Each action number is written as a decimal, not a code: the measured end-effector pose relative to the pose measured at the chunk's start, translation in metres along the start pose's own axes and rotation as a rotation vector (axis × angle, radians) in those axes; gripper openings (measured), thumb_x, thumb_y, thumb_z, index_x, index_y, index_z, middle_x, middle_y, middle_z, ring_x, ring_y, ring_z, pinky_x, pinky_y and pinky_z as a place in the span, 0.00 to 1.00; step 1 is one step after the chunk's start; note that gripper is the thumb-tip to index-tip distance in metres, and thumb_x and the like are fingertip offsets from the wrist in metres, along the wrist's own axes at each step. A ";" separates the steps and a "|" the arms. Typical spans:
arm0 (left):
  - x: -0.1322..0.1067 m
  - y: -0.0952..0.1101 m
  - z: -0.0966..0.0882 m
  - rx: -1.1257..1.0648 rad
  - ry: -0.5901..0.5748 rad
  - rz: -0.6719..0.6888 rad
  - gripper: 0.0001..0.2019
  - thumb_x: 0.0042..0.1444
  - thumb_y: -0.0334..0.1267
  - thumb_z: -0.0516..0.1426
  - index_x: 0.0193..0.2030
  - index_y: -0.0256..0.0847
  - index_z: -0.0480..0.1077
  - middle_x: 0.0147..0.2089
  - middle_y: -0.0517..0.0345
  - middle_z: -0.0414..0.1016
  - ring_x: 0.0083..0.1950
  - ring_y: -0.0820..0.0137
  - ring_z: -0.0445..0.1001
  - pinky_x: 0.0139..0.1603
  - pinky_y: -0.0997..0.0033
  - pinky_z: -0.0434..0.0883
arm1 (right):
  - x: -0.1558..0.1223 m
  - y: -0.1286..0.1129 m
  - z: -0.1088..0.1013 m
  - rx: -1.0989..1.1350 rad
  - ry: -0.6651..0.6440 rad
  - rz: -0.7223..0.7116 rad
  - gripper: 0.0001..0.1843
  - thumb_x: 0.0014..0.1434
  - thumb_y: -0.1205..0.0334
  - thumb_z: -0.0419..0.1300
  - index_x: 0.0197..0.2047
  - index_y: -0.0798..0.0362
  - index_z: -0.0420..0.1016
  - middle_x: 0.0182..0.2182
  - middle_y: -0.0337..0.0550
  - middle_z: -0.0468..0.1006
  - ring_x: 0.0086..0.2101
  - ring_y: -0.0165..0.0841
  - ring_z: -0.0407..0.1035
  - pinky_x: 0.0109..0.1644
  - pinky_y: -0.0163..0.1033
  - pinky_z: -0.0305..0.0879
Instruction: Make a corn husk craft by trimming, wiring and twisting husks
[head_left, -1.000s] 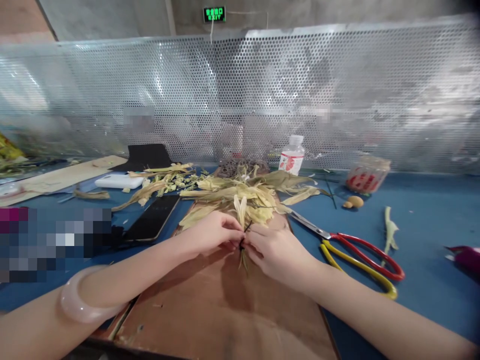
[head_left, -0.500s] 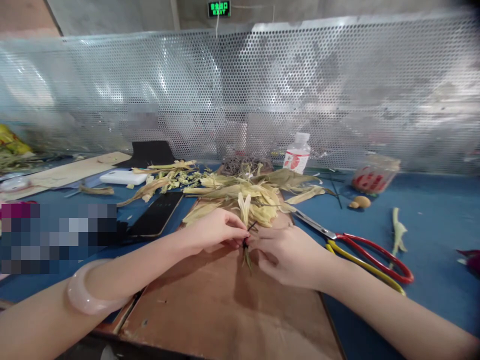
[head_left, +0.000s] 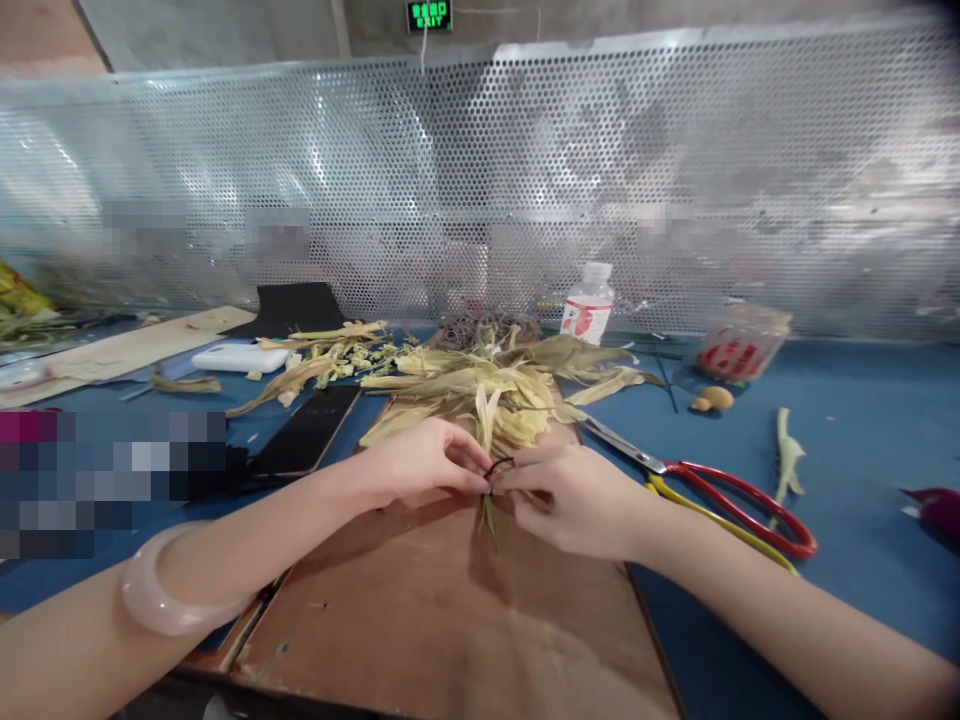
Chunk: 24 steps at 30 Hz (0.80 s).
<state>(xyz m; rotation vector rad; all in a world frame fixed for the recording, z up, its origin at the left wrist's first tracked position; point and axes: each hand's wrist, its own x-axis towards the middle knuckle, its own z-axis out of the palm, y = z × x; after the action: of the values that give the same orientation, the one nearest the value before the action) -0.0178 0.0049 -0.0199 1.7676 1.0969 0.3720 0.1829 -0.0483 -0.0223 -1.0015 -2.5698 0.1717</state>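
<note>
My left hand (head_left: 427, 462) pinches a small bundle of pale dried husk strips (head_left: 486, 415) between thumb and fingertips. Above the pinch the strips fan upward, while thin greenish stem ends (head_left: 489, 518) stick out below. From the pinch a dark thread or thin wire (head_left: 501, 463) arches over to my right hand (head_left: 577, 500), whose closed fingertips hold it close beside the bundle. Both hands are above a brown wooden board (head_left: 420, 620). Fingers partly hide where the thread meets the stems. A heap of dried corn husks (head_left: 525, 405) lies just beyond.
Scissors with red and yellow handles (head_left: 739, 500) lie right of the board. A black phone (head_left: 307, 430) and a white case (head_left: 240, 358) are on the left. Behind stand a bottle (head_left: 589, 305) and a clear jar (head_left: 742, 345), before a perforated metal panel (head_left: 465, 150).
My right hand has shifted slightly, and the dark thread now bends in an arch into its fingers, where its end pointed up freely before. The left hand keeps its pinch.
</note>
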 end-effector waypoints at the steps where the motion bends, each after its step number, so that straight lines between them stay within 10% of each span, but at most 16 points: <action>1: 0.000 0.000 0.000 -0.005 -0.002 -0.001 0.15 0.37 0.41 0.65 0.35 0.43 0.74 0.36 0.61 0.78 0.40 0.68 0.75 0.42 0.73 0.70 | 0.000 0.001 0.000 0.023 0.003 0.005 0.17 0.52 0.71 0.52 0.41 0.49 0.77 0.33 0.40 0.77 0.30 0.28 0.67 0.34 0.32 0.58; 24: -0.004 0.006 0.002 0.066 0.037 -0.009 0.12 0.38 0.38 0.62 0.34 0.44 0.73 0.35 0.63 0.78 0.39 0.69 0.75 0.40 0.74 0.68 | 0.005 0.005 0.002 0.106 0.057 0.156 0.10 0.53 0.69 0.54 0.29 0.53 0.78 0.24 0.40 0.76 0.26 0.28 0.65 0.31 0.32 0.57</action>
<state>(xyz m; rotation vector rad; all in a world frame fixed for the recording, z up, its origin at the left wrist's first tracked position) -0.0151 0.0000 -0.0148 1.8193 1.1554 0.3681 0.1821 -0.0414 -0.0242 -1.1495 -2.4045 0.3125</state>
